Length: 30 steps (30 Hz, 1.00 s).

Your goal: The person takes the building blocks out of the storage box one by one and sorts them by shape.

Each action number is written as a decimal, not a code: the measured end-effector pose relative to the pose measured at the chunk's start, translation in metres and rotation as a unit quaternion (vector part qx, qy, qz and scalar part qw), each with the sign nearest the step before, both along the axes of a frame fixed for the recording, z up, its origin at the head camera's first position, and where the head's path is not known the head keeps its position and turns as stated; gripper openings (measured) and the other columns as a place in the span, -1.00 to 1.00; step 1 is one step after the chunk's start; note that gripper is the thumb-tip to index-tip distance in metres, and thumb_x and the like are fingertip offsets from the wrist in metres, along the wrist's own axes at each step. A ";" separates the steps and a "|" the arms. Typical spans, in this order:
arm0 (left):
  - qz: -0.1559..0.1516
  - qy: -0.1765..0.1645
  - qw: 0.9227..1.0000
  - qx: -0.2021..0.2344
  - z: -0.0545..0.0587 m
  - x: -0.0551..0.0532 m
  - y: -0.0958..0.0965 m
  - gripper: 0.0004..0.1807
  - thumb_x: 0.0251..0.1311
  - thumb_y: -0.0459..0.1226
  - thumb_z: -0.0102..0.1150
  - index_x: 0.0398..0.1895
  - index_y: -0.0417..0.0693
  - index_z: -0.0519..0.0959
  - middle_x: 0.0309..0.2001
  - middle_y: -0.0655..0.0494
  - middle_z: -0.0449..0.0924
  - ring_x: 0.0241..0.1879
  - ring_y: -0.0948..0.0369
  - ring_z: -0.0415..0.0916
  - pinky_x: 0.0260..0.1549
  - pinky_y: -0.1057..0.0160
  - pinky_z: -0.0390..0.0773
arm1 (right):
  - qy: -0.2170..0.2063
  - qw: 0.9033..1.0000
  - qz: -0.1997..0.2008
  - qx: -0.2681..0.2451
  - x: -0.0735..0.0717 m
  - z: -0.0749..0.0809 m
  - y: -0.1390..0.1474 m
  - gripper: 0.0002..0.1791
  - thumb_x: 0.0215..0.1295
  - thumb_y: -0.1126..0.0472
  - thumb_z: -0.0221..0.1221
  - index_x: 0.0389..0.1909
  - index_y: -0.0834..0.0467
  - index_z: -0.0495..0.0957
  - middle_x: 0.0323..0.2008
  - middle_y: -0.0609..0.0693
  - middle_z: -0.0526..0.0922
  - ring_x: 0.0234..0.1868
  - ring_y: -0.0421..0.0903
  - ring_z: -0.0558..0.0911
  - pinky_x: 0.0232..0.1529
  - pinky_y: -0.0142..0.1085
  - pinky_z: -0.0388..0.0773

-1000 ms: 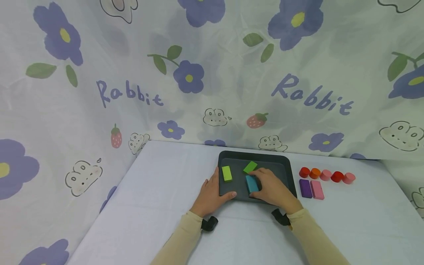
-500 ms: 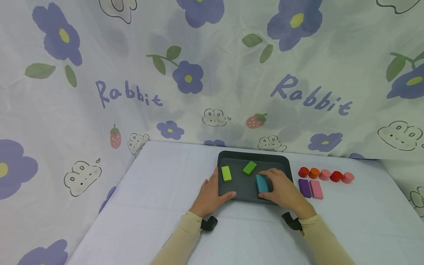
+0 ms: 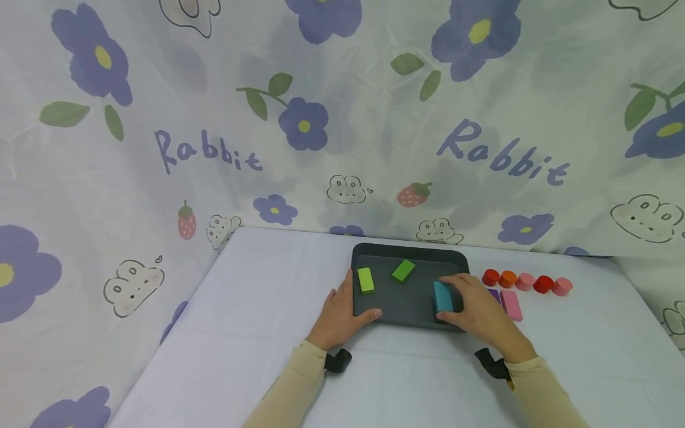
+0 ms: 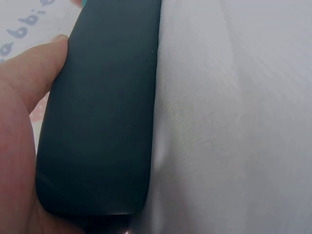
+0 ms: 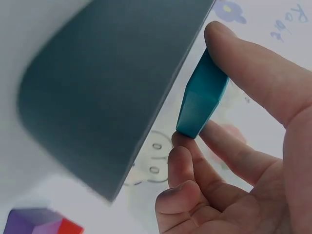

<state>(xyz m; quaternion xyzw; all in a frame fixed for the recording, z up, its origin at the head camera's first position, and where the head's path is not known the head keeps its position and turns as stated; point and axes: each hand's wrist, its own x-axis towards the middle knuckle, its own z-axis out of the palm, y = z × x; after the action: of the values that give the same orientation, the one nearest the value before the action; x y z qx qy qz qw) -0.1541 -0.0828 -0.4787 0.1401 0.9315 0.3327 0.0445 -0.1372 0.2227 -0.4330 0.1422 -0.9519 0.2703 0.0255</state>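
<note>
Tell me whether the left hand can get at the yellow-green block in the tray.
Most likely yes. The left hand touches the left side of the tray, and the yellow-green block lies just inside that side with nothing on it; only the tray wall seems in the way.

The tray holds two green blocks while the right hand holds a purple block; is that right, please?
The right hand holds a blue block, not a purple one, as the head view shows; the tray does hold two green blocks.

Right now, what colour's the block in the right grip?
Block: teal-blue; right wrist view shows best.
</note>
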 end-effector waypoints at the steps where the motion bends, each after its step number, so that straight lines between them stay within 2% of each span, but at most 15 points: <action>1: 0.000 0.000 1.000 0.000 0.000 0.000 0.000 0.24 0.23 0.31 0.17 0.62 -0.21 -0.26 0.58 -0.15 -0.03 0.53 -0.01 0.04 0.49 -0.12 -0.09 | -0.001 1.000 -0.004 0.002 0.001 0.000 0.002 -0.22 0.04 0.09 0.53 0.28 0.23 0.48 0.20 0.26 0.48 0.11 0.23 0.46 -0.05 0.15 0.64; 7: 0.001 0.000 1.000 -0.001 -0.001 -0.001 0.000 0.24 0.22 0.32 0.16 0.62 -0.20 -0.27 0.58 -0.14 -0.04 0.53 -0.01 0.03 0.49 -0.12 -0.10 | -0.003 1.000 -0.020 0.009 0.005 0.001 0.016 -0.21 0.04 0.08 0.53 0.29 0.24 0.46 0.22 0.32 0.44 0.13 0.28 0.44 -0.04 0.19 0.62; 14: -0.002 0.000 1.000 -0.002 -0.002 -0.001 -0.001 0.24 0.23 0.31 0.16 0.62 -0.21 -0.28 0.58 -0.15 -0.04 0.53 -0.01 0.03 0.49 -0.13 -0.09 | 0.009 1.000 -0.025 0.002 0.012 0.002 0.031 -0.21 0.03 0.08 0.54 0.27 0.27 0.47 0.17 0.32 0.48 -0.01 0.23 0.54 -0.09 0.16 0.65; 21: -0.005 0.006 1.000 0.000 -0.001 -0.001 0.000 0.24 0.23 0.30 0.17 0.61 -0.23 -0.27 0.58 -0.17 -0.03 0.53 -0.03 0.05 0.48 -0.14 -0.07 | -0.009 0.999 -0.037 0.004 0.014 0.002 0.042 -0.19 0.04 0.06 0.53 0.29 0.26 0.45 0.21 0.37 0.44 0.15 0.37 0.44 -0.01 0.29 0.56; 30: -0.005 0.002 1.000 -0.001 -0.001 0.000 -0.001 0.24 0.23 0.31 0.16 0.62 -0.22 -0.27 0.58 -0.16 -0.04 0.53 -0.02 0.03 0.48 -0.14 -0.09 | 0.004 0.999 -0.036 0.000 0.017 -0.003 0.059 -0.16 0.02 0.07 0.54 0.30 0.28 0.43 0.19 0.35 0.47 0.13 0.34 0.43 -0.03 0.31 0.55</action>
<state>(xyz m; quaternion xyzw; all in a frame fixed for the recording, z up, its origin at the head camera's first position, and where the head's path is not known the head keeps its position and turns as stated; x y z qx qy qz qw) -0.1540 -0.0834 -0.4793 0.1450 0.9312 0.3315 0.0441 -0.1205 0.2820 -0.4364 0.1086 -0.9562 0.2691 0.0390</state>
